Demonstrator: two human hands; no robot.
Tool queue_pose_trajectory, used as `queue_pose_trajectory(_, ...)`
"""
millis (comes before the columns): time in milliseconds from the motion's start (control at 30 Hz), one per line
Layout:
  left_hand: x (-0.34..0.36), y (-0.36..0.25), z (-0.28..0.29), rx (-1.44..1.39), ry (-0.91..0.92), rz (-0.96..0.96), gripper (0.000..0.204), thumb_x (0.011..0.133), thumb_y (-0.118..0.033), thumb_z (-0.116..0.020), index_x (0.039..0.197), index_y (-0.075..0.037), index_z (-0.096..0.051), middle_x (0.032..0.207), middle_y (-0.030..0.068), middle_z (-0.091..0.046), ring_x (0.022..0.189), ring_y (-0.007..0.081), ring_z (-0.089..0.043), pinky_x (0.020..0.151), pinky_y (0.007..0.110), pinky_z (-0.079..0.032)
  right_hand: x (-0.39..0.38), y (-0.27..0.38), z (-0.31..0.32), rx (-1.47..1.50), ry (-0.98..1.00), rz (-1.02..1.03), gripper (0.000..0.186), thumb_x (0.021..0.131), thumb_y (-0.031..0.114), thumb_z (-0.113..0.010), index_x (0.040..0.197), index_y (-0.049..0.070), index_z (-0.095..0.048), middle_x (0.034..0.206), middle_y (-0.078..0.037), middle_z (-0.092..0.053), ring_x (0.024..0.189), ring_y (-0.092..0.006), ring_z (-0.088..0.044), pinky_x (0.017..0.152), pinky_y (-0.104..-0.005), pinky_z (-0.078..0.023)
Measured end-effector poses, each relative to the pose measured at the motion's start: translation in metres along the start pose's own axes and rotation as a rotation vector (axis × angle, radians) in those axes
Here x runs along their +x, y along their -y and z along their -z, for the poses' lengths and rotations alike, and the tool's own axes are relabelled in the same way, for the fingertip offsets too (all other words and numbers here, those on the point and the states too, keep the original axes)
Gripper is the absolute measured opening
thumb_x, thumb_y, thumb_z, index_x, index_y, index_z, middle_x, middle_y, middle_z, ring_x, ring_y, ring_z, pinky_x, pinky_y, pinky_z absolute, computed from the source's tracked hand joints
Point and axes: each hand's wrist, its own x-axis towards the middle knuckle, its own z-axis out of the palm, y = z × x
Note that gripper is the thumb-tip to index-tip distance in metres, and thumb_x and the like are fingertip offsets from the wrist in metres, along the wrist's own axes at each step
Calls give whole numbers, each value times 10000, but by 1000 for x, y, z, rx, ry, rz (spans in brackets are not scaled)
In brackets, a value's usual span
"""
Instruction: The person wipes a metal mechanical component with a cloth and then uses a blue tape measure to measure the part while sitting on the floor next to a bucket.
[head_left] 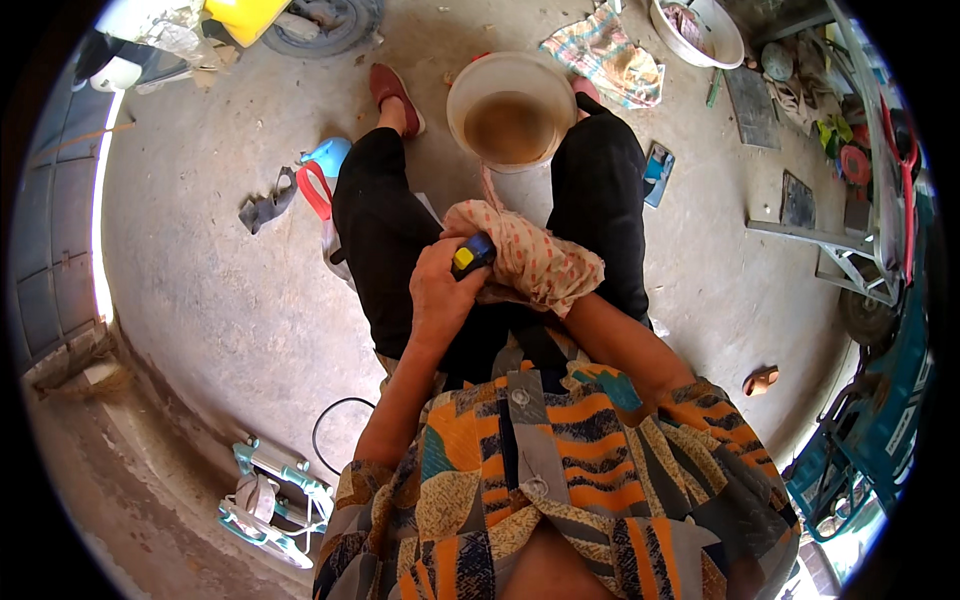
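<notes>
In front of my lap, my left hand (440,290) is closed around a small dark blue object with a yellow patch (473,256), whose kind I cannot make out. This object touches the edge of a crumpled cream cloth with red spots (535,262). The cloth is bunched over the end of my right forearm (630,340), so my right hand and its fingers are hidden. A strip of the cloth hangs toward a whitish basin (462,100) holding brownish, murky liquid, which stands on the floor between my feet.
A checked cloth (610,60) and a white basin with things in it (722,30) lie beyond at right. A blue packet (658,172) lies beside my right leg. At left are a light blue object (328,156) and a dark rag (268,203). A metal frame (825,240) stands at right.
</notes>
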Motion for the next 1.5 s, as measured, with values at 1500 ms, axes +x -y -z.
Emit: queue_pose_trajectory(1500, -3, -12, -2, 23, -9, -147, 309, 702, -89, -756, 942, 23, -597, 811, 141, -608, 730, 259, -622, 664, 324, -486, 2, -16, -4, 177, -181, -99, 542, 664, 308, -738, 1150, 155, -552, 1126, -75, -596, 1087, -293, -550, 979, -425, -404)
